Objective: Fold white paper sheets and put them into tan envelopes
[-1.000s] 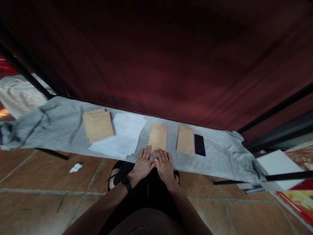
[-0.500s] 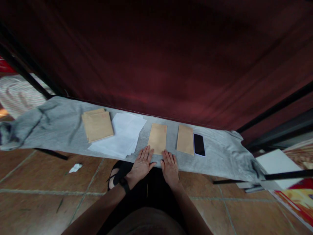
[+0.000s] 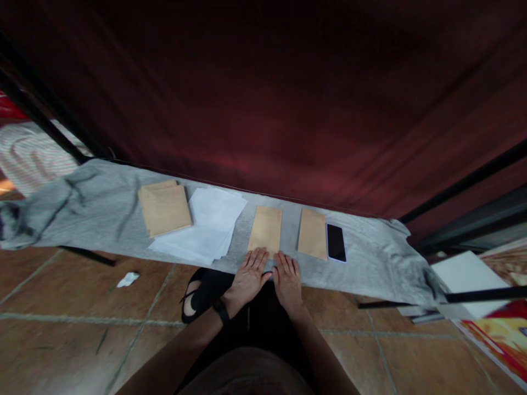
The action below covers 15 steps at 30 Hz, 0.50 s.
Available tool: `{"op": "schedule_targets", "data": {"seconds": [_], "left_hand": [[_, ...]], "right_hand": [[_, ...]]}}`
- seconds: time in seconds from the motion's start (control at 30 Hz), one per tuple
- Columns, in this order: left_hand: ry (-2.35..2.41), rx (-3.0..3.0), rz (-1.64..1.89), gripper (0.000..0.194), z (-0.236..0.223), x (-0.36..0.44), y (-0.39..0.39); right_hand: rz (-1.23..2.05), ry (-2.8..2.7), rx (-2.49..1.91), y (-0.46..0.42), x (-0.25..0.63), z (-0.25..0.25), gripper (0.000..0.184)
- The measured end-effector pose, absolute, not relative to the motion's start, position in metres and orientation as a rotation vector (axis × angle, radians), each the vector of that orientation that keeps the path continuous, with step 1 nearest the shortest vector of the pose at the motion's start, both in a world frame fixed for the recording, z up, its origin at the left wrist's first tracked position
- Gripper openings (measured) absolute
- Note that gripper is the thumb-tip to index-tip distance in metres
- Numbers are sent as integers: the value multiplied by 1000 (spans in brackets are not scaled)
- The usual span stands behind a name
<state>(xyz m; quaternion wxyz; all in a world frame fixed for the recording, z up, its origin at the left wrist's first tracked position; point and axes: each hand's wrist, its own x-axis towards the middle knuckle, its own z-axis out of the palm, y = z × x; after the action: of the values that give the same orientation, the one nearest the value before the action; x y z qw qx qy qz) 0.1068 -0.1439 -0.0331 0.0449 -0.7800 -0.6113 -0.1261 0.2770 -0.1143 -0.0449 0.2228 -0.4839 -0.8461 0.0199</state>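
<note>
A brown paper envelope lies flat in front of me on a grey cloth. The fingers of my left hand rest flat across its near end. My right hand lies flat with its fingertips at the envelope's near right corner. Both hands have their fingers stretched out and grasp nothing. To the right is a second brown envelope, untouched. White paper sheets are spread on the left, partly under a stack of brown envelopes.
A phone with a dark screen lies beside the right envelope. Behind the cloth-covered surface hangs a dark red curtain. Black metal bars stand at both sides. A crumpled white scrap is on the tiled floor.
My left hand has slid right along the envelope's near end, closer to my right hand. My right hand has stayed nearly in place, and the envelope lies as before.
</note>
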Motion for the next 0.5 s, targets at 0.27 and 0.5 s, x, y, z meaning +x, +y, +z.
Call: {"op": "schedule_targets", "data": {"seconds": [0.27,0.5], "left_hand": [[-1874,-2404,-370,54,-32,103,-138],[-1888,-2399,-307,54,-29,105,-138]], "right_hand": [[151,-2416,-1253,-103,255,-36,46],[90,-2425,-1293,-106,253,-39,45]]}}
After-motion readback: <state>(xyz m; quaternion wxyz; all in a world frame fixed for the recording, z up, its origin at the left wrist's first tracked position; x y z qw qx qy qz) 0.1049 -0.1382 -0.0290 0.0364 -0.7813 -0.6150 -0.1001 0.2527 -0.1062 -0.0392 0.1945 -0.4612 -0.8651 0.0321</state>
